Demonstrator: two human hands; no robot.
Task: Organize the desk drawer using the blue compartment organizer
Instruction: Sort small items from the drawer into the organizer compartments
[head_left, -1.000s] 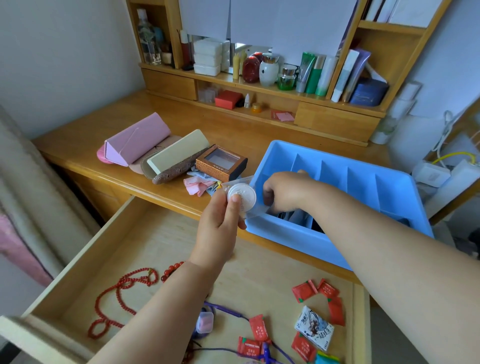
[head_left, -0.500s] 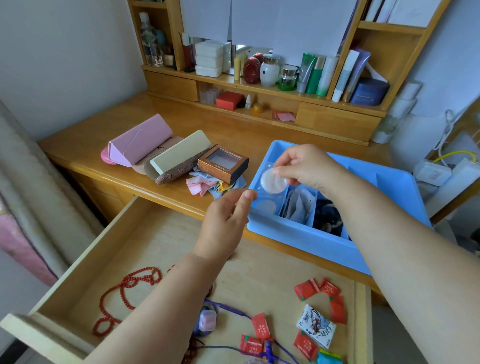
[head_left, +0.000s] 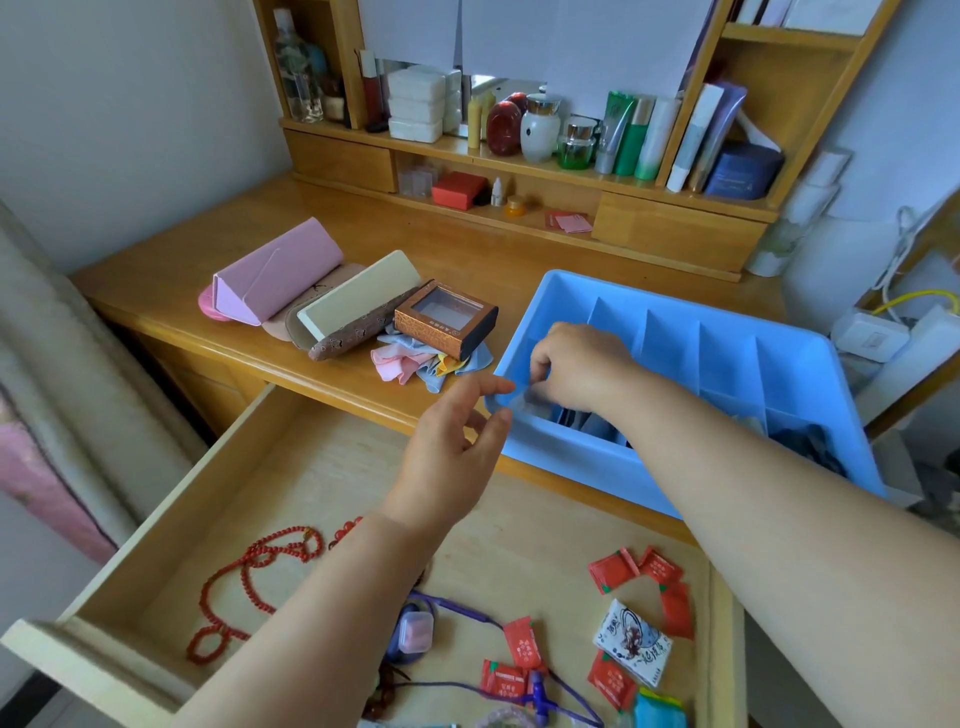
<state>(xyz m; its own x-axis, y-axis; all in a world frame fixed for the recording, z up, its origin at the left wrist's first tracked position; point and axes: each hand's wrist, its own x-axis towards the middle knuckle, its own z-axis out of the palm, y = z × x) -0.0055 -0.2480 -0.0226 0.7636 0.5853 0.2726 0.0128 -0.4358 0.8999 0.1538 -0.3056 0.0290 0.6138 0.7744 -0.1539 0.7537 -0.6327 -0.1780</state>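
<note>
The blue compartment organizer (head_left: 795, 364) sits on the wooden desk at the right, with several divided slots. My right hand (head_left: 576, 369) reaches down into its near-left compartment, fingers pinched on a small clear packet (head_left: 527, 397) that is blurred and partly hidden. My left hand (head_left: 457, 441) hovers open just outside the organizer's near-left corner, holding nothing. Below, the open wooden drawer (head_left: 171, 530) holds a red bead necklace (head_left: 249, 577), several red sachets (head_left: 636, 569), a white printed packet (head_left: 631, 642), a purple cord (head_left: 457, 613) and a small pink-lidded box (head_left: 414, 631).
On the desk left of the organizer lie a pink folded case (head_left: 275, 273), a cream case (head_left: 358, 293), a brown window box (head_left: 444, 317) and coloured cloths (head_left: 410, 361). The back shelf (head_left: 519, 161) carries bottles, jars and boxes. White chargers (head_left: 872, 338) sit at far right.
My right hand took the round clear packet from my left hand, carried it over the organizer and lowered it into the near-left compartment. My left hand opened and stayed near the corner.
</note>
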